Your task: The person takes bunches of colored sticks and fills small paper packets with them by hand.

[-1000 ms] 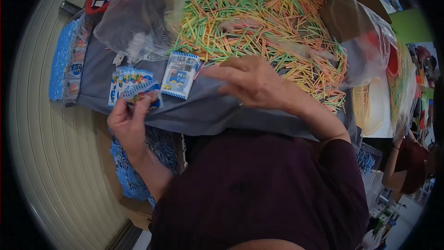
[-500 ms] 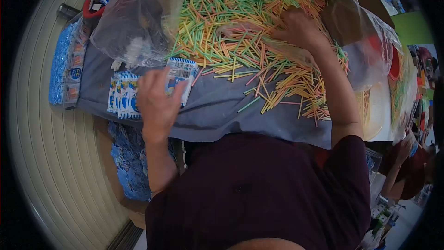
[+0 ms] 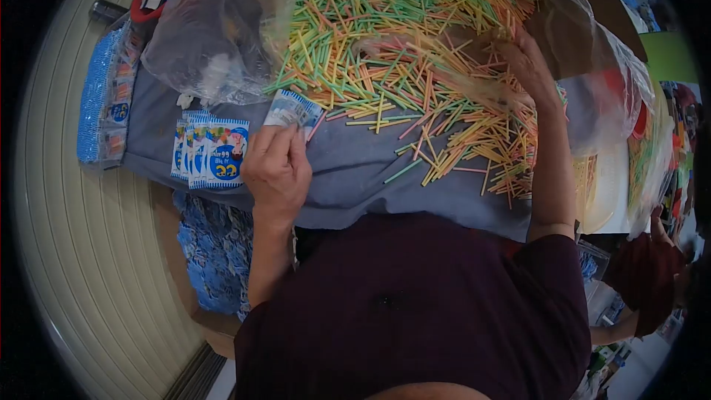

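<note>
My left hand (image 3: 278, 167) has its fingers closed on the lower edge of a small blue-and-white printed packet (image 3: 294, 109), which lies on the grey cloth. Beside it on the left is an overlapping row of similar packets (image 3: 222, 150). My right hand (image 3: 529, 67) is at the right side of a large pile of thin coloured sticks (image 3: 378, 22) in green, yellow, orange and pink. Its fingers are curled around some sticks there, with the fingertips partly hidden.
Clear plastic sheeting (image 3: 215, 37) borders the pile. A bundle of blue packets (image 3: 104, 104) stands at the cloth's left end. Below the edge is a carton of blue wrappers (image 3: 211, 252). A person in a dark red top (image 3: 644, 274) is at the far right.
My left hand has moved right and down from above the packets and closed on the single packet. My right hand has shifted right across the pile, and its fingers have curled in.
</note>
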`<state>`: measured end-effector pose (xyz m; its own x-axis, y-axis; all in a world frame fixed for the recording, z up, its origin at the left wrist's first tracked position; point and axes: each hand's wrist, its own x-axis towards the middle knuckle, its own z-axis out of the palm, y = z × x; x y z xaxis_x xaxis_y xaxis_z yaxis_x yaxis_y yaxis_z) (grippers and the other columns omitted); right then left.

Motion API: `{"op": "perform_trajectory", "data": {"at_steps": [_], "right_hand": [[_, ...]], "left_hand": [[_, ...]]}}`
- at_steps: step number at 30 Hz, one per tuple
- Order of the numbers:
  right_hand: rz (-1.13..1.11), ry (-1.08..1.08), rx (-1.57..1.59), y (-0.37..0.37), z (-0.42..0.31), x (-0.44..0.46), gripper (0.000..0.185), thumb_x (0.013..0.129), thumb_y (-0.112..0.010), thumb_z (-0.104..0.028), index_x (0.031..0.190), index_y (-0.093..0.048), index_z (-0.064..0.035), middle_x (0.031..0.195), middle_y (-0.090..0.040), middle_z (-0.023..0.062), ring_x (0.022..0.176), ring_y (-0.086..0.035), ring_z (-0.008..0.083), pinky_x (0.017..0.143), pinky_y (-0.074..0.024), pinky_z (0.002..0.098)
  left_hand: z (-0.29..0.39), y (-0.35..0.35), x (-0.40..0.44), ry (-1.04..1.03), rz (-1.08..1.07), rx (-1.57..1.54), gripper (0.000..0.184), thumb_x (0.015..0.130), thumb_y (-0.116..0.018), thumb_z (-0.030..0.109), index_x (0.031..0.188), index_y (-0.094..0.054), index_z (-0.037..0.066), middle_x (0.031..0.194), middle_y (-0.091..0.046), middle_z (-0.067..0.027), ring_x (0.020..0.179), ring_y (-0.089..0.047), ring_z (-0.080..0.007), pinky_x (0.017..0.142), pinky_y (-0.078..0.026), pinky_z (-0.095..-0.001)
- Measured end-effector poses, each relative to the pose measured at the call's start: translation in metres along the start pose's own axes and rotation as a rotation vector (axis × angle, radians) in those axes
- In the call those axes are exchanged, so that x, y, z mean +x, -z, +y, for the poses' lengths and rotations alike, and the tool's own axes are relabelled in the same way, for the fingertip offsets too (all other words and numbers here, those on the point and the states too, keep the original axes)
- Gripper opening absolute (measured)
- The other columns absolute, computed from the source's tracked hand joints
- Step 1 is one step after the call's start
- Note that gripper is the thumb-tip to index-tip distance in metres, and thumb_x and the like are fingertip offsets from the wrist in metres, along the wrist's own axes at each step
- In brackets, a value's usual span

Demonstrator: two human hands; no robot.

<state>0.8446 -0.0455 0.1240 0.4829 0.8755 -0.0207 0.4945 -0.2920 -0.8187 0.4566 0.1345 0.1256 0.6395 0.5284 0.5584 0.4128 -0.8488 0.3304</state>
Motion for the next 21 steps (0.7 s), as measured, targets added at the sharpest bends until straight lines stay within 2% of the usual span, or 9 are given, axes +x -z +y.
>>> {"op": "perform_trajectory", "data": {"at_steps": [2,5,9,11,15,17,18,20,21], "right_hand": [[0.263,-0.031,0.096,-0.001,-0.029,-0.004,0.025,0.093,-0.050,-0.013,0.113,-0.062,-0.0026,0.096,-0.063,-0.0003,0.090,-0.056,0.0092,0.080,-0.0469,0.0291],[0.328,0.011,0.219,0.001,-0.017,0.004,0.019,0.093,-0.055,-0.012,0.109,-0.064,-0.0047,0.091,-0.064,-0.0017,0.084,-0.056,0.0078,0.075,-0.0467,0.0271],[0.446,0.246,0.271,-0.013,-0.001,0.020,0.014,0.093,-0.064,-0.015,0.102,-0.068,-0.0051,0.086,-0.064,-0.0027,0.079,-0.058,0.0068,0.071,-0.0472,0.0262],[0.429,0.395,0.286,-0.017,0.001,0.028,0.013,0.093,-0.069,-0.018,0.100,-0.072,-0.0067,0.085,-0.067,-0.0032,0.076,-0.060,0.0056,0.068,-0.0478,0.0247],[0.418,0.095,0.313,-0.018,-0.024,0.028,0.016,0.096,-0.066,-0.019,0.091,-0.075,-0.0072,0.080,-0.067,-0.0019,0.078,-0.060,0.0083,0.072,-0.0504,0.0318],[0.515,0.350,0.169,-0.026,-0.042,0.026,0.030,0.100,-0.059,-0.033,0.095,-0.077,-0.0081,0.079,-0.069,0.0016,0.089,-0.066,0.0146,0.084,-0.0522,0.0371],[0.512,0.350,0.170,-0.027,-0.042,0.025,0.030,0.100,-0.059,-0.033,0.095,-0.077,-0.0081,0.079,-0.069,0.0016,0.089,-0.066,0.0146,0.084,-0.0522,0.0371],[0.388,0.304,0.105,-0.024,-0.039,0.020,0.046,0.098,-0.055,-0.051,0.113,-0.072,-0.0110,0.107,-0.067,0.0112,0.118,-0.057,0.0261,0.101,-0.0446,0.0474],[0.393,0.298,0.101,-0.028,-0.035,0.017,0.046,0.098,-0.055,-0.051,0.113,-0.072,-0.0110,0.107,-0.067,0.0112,0.118,-0.057,0.0261,0.101,-0.0446,0.0474]], "left_hand": [[-0.005,0.003,0.000,0.145,-0.013,-0.219,0.005,0.083,-0.068,0.000,0.088,-0.068,-0.001,0.084,-0.066,-0.0127,0.073,-0.064,-0.0300,0.064,-0.050,-0.0361],[-0.009,0.006,0.005,0.340,-0.060,-0.379,0.004,0.085,-0.067,0.000,0.088,-0.068,-0.003,0.085,-0.067,-0.0140,0.072,-0.065,-0.0314,0.065,-0.050,-0.0357],[-0.014,-0.007,0.001,0.240,0.086,-0.315,0.006,0.083,-0.068,0.000,0.090,-0.069,-0.001,0.084,-0.067,-0.0121,0.074,-0.064,-0.0307,0.067,-0.050,-0.0378],[-0.010,-0.009,-0.001,-0.012,0.022,0.029,0.012,0.080,-0.067,-0.002,0.092,-0.070,0.002,0.086,-0.066,-0.0100,0.080,-0.063,-0.0300,0.070,-0.050,-0.0389],[-0.006,-0.007,0.000,-0.010,-0.035,0.133,0.020,0.076,-0.067,-0.004,0.093,-0.071,0.004,0.087,-0.064,-0.0079,0.084,-0.061,-0.0292,0.071,-0.049,-0.0393],[-0.011,-0.002,0.005,0.003,-0.095,0.120,0.020,0.075,-0.067,-0.004,0.093,-0.071,0.003,0.088,-0.063,-0.0072,0.084,-0.060,-0.0291,0.071,-0.049,-0.0389],[-0.015,0.000,0.005,0.006,-0.095,0.121,0.020,0.075,-0.067,-0.004,0.093,-0.071,0.003,0.088,-0.063,-0.0072,0.084,-0.060,-0.0291,0.071,-0.049,-0.0389],[-0.022,0.001,0.008,-0.084,0.010,0.124,0.019,0.076,-0.067,-0.001,0.094,-0.072,0.003,0.087,-0.062,-0.0069,0.082,-0.060,-0.0295,0.071,-0.049,-0.0399],[-0.022,-0.002,0.005,-0.088,0.008,0.117,0.019,0.076,-0.067,-0.001,0.094,-0.072,0.003,0.087,-0.062,-0.0069,0.082,-0.060,-0.0295,0.071,-0.049,-0.0399]]}}
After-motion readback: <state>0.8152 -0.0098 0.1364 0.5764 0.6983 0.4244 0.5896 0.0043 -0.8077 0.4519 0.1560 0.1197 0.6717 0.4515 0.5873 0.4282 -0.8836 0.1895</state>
